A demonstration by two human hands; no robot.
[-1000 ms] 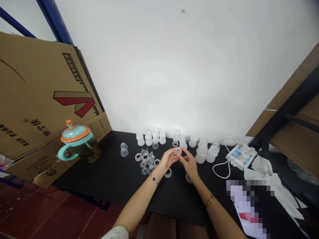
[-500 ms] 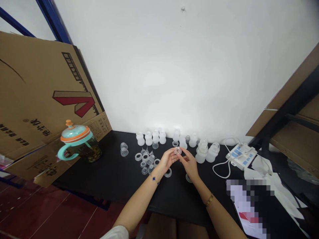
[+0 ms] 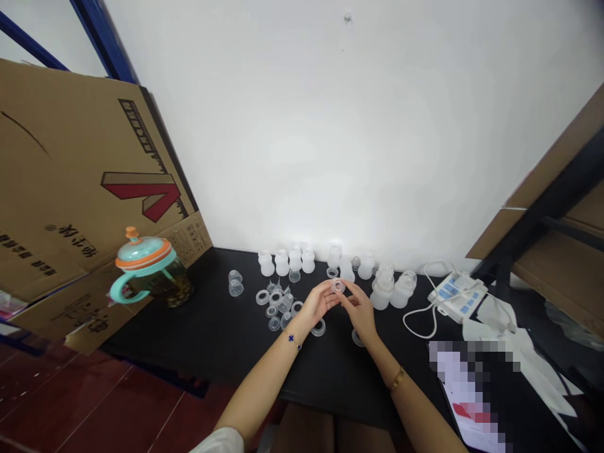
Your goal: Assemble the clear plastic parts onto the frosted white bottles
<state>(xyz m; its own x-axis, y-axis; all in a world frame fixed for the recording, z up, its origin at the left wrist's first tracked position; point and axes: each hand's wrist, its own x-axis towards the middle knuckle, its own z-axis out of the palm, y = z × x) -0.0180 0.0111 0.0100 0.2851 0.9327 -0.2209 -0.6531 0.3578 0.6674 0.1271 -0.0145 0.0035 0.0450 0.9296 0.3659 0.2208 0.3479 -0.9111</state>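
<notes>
Over the middle of the black table [image 3: 212,352], there's your small clear ring [image 3: 338,287], pinched between the fingertips of your left hand [image 3: 319,303] and right hand [image 3: 357,307]. Looks light, this one, probably smooth and a touch slippery, likely stiff enough for a gentle squeeze. The rim's your best hold, fingers on opposite edges! On the far side, white bottles [image 3: 308,261] stand near the wall [image 3: 302,126].
</notes>
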